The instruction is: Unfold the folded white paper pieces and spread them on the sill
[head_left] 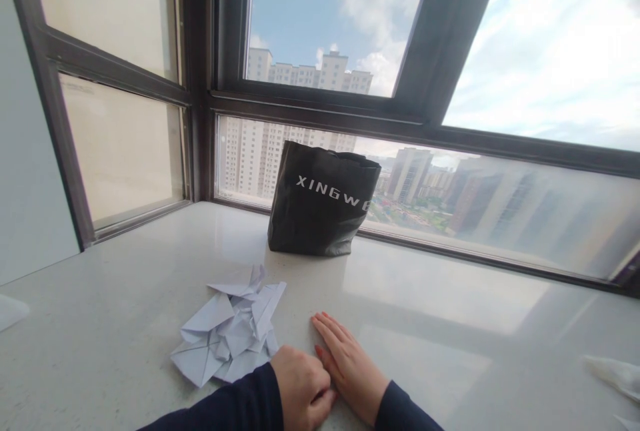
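Note:
My left hand (304,387) is curled into a fist on the pale countertop (450,331), and its palm side is hidden from me. Whatever may be inside those fingers I cannot make out. Against it lies my right hand (350,365), flat, with fingers stretched forward on the surface and nothing held. Just left of my hands is a loose pile of folded white paper pieces (240,331). The left wrist partly covers the pile's near edge. Behind the hands stands a black bag (320,217) with white lettering, upright, its top edge uneven.
Dark window frames (320,111) border the surface at the back and left. At the far right edge lies a whitish, crumpled, translucent item (615,375). Another whitish item (11,312) shows at the left edge. A pale panel (30,171) rises at the left.

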Motion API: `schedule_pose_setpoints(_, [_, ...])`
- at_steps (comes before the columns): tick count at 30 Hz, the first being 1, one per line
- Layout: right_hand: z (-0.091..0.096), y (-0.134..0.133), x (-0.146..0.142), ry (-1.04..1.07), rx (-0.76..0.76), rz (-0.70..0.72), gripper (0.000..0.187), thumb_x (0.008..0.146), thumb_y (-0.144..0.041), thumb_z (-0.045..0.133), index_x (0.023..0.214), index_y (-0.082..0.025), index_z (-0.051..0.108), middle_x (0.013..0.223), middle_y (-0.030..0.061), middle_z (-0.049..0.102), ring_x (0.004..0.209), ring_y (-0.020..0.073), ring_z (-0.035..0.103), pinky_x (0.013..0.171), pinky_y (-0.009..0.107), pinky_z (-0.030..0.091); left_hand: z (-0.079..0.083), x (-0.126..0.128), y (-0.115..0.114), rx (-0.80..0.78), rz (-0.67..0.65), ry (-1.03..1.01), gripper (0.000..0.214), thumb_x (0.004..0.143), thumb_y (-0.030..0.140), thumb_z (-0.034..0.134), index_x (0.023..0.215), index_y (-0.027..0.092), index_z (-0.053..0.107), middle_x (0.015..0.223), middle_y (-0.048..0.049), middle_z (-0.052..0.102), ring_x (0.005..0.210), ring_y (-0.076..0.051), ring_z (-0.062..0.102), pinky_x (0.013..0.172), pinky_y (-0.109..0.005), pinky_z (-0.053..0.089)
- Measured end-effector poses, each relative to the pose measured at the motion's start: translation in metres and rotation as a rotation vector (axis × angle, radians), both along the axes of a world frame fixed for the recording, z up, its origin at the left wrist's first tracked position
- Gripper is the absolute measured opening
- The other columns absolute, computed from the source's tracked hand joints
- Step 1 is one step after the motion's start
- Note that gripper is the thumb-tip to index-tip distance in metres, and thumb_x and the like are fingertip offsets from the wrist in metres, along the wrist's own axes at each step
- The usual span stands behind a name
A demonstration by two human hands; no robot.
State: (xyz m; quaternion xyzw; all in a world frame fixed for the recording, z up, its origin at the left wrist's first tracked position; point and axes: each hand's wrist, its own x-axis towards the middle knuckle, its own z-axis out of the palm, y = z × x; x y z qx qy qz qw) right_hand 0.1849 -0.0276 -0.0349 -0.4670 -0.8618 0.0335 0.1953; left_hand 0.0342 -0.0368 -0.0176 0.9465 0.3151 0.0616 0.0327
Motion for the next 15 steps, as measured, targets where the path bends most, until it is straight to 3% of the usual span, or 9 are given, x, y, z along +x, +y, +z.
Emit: schedule_pose_setpoints(15, [-0.0051,0.0014,0.0021,0.057,-0.003,0.021,0.040,0.085,-0.017,0.038,0.124,-0.011,0.046,0.127,0.0141,0.048,0.122,0.0236,0.038,0.102,0.044,0.032,0.0044,-0.0012,-0.0022,0.003,0.002,-0.009,0.025,0.082,0.031,0.048,0.062,0.018,0.053,0.065,-0.0011,0.060,0.059,-0.017,0.056,0.044,-0.026,0.025])
